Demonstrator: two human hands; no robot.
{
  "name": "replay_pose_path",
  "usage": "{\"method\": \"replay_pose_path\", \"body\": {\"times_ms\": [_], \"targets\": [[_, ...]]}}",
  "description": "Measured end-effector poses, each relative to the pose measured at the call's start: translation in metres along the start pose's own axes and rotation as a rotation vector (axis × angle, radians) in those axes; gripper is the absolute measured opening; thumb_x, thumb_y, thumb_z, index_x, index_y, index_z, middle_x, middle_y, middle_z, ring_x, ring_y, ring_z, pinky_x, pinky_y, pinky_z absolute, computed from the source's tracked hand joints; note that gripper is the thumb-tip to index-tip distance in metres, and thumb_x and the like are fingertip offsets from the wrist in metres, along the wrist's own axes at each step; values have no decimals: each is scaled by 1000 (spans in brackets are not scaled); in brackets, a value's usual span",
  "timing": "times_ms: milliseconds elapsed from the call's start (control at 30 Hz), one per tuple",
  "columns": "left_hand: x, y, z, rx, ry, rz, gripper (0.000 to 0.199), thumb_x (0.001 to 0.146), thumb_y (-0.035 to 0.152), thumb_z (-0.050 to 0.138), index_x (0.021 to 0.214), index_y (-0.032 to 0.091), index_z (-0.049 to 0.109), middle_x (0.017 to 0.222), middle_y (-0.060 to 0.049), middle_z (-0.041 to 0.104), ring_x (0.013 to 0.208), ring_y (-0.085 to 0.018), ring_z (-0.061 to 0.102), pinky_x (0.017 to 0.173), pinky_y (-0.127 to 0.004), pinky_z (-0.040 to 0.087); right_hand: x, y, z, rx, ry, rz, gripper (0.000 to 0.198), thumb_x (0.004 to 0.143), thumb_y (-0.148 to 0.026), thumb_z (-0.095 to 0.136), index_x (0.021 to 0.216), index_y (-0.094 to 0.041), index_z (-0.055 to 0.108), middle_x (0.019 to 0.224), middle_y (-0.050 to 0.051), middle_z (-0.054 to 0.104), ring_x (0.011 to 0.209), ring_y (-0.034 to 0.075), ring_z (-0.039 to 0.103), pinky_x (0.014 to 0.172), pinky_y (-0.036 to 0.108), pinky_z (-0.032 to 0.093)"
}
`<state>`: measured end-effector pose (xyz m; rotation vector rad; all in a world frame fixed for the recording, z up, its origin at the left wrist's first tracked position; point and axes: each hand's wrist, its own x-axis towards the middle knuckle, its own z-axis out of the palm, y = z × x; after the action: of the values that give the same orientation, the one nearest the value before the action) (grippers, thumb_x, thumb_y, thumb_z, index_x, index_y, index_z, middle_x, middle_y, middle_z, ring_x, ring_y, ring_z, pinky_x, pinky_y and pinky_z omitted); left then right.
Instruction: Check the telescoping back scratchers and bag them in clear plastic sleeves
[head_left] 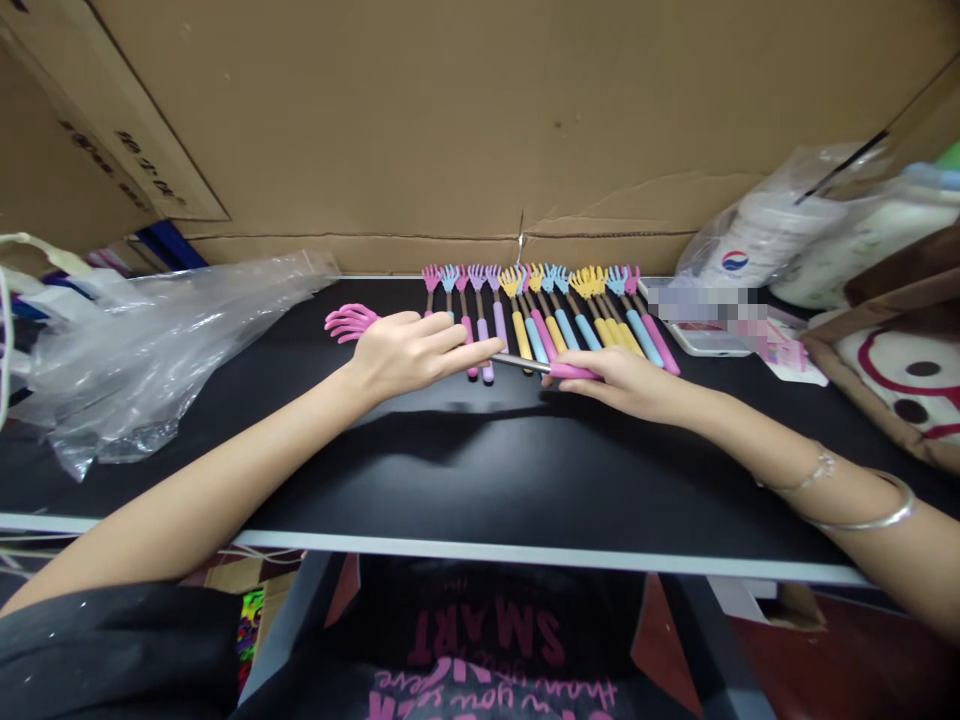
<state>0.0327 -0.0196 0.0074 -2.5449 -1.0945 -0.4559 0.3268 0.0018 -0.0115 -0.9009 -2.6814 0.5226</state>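
A pink back scratcher [523,362] with a hand-shaped head and a metal rod stretches sideways between my two hands above the black table. My left hand [420,352] is closed around the rod near the pink head, which sticks out to the left. On the pink handle end, my right hand [619,382] is closed too. Just beyond lies a row of several back scratchers [576,312] in pink, blue, purple and yellow, heads toward the cardboard. My hands hide parts of some of their handles.
A crumpled clear plastic bag [172,335] lies on the left of the table [450,470]. At right are a phone [709,338], a bagged Pepsi cup [757,245] and a brown bag with a cartoon face [900,350]. A cardboard wall [420,130] closes off the back.
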Motion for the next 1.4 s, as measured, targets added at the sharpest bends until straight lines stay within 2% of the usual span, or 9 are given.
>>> {"method": "replay_pose_path", "body": {"times_ms": [167, 333, 533, 700, 867, 1000, 1133, 1300, 1400], "targets": [[1, 3, -1, -5, 0, -14, 44, 102, 48, 30, 120, 36, 67, 61, -3, 56, 61, -14, 53, 50, -28, 27, 0, -7, -1, 21, -13, 25, 30, 97, -42, 42, 96, -20, 64, 90, 4, 73, 80, 16, 69, 70, 25, 46], [0, 4, 10, 114, 71, 32, 38, 103, 33, 33, 114, 33, 70, 69, -2, 67, 68, -13, 61, 49, -27, 26, -3, -5, 3, -247, 100, 61, 34, 99, -44, 38, 97, -22, 63, 81, 3, 73, 69, 17, 66, 60, 25, 42], [0, 6, 21, 1, 80, -50, 38, 101, 46, 39, 105, 28, 72, 86, -1, 76, 70, -14, 67, 51, -24, 31, -7, -10, 9, -609, 299, 112, 46, 101, -51, 30, 91, -23, 66, 80, 3, 75, 59, 16, 63, 49, 27, 30], [5, 10, 16, -247, -75, -180, 38, 100, 45, 40, 99, 25, 73, 73, 0, 72, 62, -14, 62, 52, -22, 30, -7, -16, 9, -790, 398, 106, 46, 102, -47, 32, 86, -22, 68, 77, 2, 74, 64, 13, 64, 47, 28, 25], [9, 5, 12, -768, -302, -178, 41, 98, 40, 40, 94, 17, 74, 56, 3, 53, 52, -10, 46, 55, -20, 34, -6, -23, 4, -966, 396, 31, 44, 102, -41, 33, 85, -21, 69, 68, 3, 69, 65, 14, 61, 49, 30, 26], [10, 1, 9, -930, -417, -186, 46, 97, 45, 40, 100, 13, 73, 52, 5, 43, 49, -8, 39, 53, -19, 32, -5, -29, 4, -990, 408, 11, 44, 102, -40, 33, 86, -21, 69, 64, 3, 66, 64, 15, 57, 51, 31, 27], [9, 2, 9, -783, -315, -210, 41, 95, 44, 44, 99, 18, 76, 59, 2, 57, 51, -8, 44, 52, -19, 31, -5, -31, 7, -934, 437, 55, 47, 102, -43, 33, 85, -20, 69, 67, 5, 67, 68, 16, 59, 53, 31, 28], [4, 7, 16, -268, -36, -179, 35, 96, 46, 48, 102, 27, 77, 68, 0, 72, 56, -13, 58, 51, -23, 27, -6, -25, 12, -744, 434, 112, 48, 101, -48, 32, 86, -21, 69, 74, 3, 72, 68, 15, 63, 50, 28, 26], [1, 8, 20, -71, 135, -93, 38, 98, 48, 44, 102, 29, 76, 76, -1, 76, 63, -14, 66, 50, -24, 27, -7, -24, 12, -671, 383, 164, 51, 100, -53, 30, 85, -21, 68, 70, 4, 71, 61, 16, 61, 49, 28, 23]]}}
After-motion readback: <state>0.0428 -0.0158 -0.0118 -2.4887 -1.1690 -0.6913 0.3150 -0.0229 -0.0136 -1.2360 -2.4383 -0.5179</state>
